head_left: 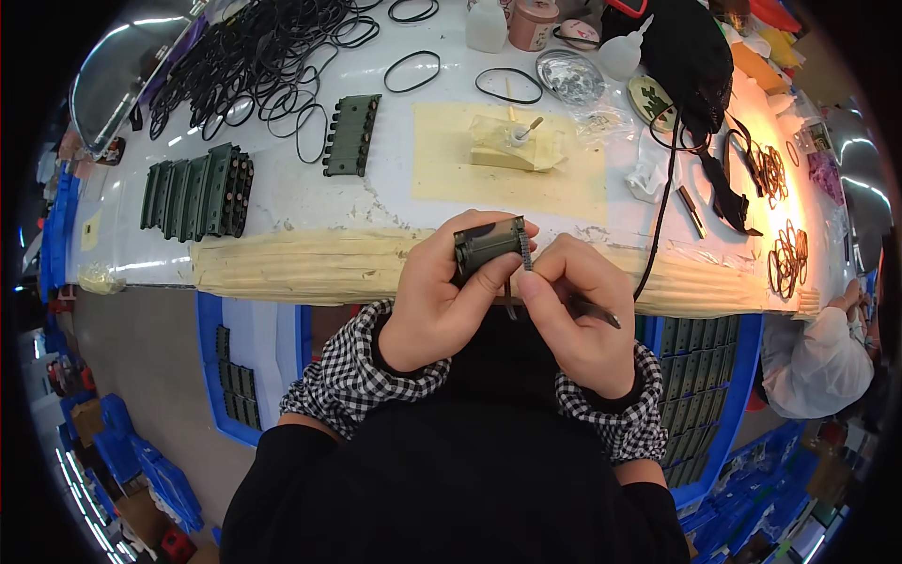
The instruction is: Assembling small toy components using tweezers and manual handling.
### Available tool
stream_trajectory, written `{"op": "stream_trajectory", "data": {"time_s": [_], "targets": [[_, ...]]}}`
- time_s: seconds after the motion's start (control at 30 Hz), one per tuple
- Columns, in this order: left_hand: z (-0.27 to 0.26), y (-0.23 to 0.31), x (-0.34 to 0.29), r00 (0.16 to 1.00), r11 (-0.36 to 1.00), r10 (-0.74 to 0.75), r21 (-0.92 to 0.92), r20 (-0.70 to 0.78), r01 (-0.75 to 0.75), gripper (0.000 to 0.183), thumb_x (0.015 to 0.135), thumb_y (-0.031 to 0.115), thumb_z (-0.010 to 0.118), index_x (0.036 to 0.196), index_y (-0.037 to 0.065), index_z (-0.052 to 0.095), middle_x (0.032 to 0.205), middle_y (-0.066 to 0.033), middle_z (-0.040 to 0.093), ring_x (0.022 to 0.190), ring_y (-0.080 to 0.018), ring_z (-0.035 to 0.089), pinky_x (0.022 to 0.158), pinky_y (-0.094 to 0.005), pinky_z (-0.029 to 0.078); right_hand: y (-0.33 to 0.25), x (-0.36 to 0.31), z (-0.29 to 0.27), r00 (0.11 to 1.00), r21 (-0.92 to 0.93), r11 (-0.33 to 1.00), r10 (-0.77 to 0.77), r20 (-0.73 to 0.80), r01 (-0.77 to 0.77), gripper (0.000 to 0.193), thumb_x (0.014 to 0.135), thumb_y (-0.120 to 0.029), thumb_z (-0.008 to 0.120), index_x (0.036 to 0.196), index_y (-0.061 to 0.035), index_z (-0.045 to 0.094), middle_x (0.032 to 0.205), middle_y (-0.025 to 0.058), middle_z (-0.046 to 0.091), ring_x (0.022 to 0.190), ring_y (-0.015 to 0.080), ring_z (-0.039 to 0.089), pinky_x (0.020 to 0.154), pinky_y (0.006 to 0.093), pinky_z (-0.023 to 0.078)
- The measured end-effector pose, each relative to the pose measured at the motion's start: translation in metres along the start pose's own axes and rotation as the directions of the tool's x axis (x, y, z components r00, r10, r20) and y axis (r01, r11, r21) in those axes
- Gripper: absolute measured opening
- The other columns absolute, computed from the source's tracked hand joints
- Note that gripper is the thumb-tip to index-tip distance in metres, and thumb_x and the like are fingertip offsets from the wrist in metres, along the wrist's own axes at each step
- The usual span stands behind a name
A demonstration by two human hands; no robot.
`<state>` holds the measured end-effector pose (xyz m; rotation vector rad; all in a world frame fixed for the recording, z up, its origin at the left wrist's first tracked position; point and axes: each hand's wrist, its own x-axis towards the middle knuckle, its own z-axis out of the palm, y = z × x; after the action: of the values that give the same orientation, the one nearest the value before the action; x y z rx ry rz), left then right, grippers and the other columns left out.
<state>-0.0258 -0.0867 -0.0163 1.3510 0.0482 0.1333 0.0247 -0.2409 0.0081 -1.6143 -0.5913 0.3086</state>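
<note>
My left hand (437,305) is closed round a dark green plastic part (484,252), boxy and moulded, above the table's front edge. A black ribbed band (525,246) runs along the part's right end, and its lower stretch hangs below. My right hand (587,305) pinches this band between thumb and forefinger, close to my left thumb. A slim dark tool (597,311) pokes out from under the curled fingers of that hand; its other end is hidden. Similar green parts (197,193) stand in a row at the left, and another stack (352,136) lies nearer the middle.
Black loop bands (254,61) lie heaped at the back left. A taped yellow block (517,146) holds a small stick. Black cable (665,211) crosses the right side, near a pen-like tool (692,211). Blue trays (211,367) sit below the table; a person in white (817,371) is at right.
</note>
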Motion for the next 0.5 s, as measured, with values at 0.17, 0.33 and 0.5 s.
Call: {"op": "stream_trajectory", "data": {"time_s": [0.17, 0.33, 0.5], "targets": [[-0.006, -0.005, 0.001, 0.998, 0.988, -0.045, -0.144, 0.053, 0.052, 0.026, 0.094, 0.003, 0.057, 0.119, -0.004, 0.055, 0.113, -0.0134, 0.065, 0.102, -0.0167, 0.063, 0.090, -0.0296, 0.051, 0.002, 0.002, -0.007, 0.998, -0.111, 0.993, -0.031, 0.053, 0.037, 0.013, 0.082, -0.001, 0.066, 0.073, -0.0013, 0.056, 0.067, -0.0009, 0.047, 0.052, 0.0042, 0.037, 0.048, 0.0222, 0.028], [-0.004, -0.003, 0.004, 0.993, 0.957, -0.099, -0.268, 0.065, 0.113, 0.026, 0.095, 0.004, 0.057, 0.120, -0.004, 0.054, 0.115, -0.0138, 0.064, 0.104, -0.0183, 0.063, 0.090, -0.0302, 0.052, -0.001, 0.001, -0.005, 0.999, -0.148, 0.988, -0.036, 0.027, 0.040, 0.013, 0.080, 0.000, 0.067, 0.073, -0.0012, 0.056, 0.066, 0.0015, 0.048, 0.052, 0.0074, 0.041, 0.047, 0.0239, 0.032], [-0.002, 0.002, 0.003, 0.988, 0.878, -0.125, -0.454, 0.093, 0.154, 0.026, 0.095, 0.008, 0.054, 0.118, -0.003, 0.054, 0.106, -0.0117, 0.063, 0.101, -0.0180, 0.061, 0.090, -0.0315, 0.050, -0.006, 0.003, 0.008, 0.978, -0.332, 0.923, -0.209, -0.016, 0.192, 0.012, 0.080, -0.001, 0.069, 0.076, -0.0023, 0.058, 0.067, 0.0061, 0.051, 0.053, 0.0159, 0.053, 0.047, 0.0285, 0.041]]}}
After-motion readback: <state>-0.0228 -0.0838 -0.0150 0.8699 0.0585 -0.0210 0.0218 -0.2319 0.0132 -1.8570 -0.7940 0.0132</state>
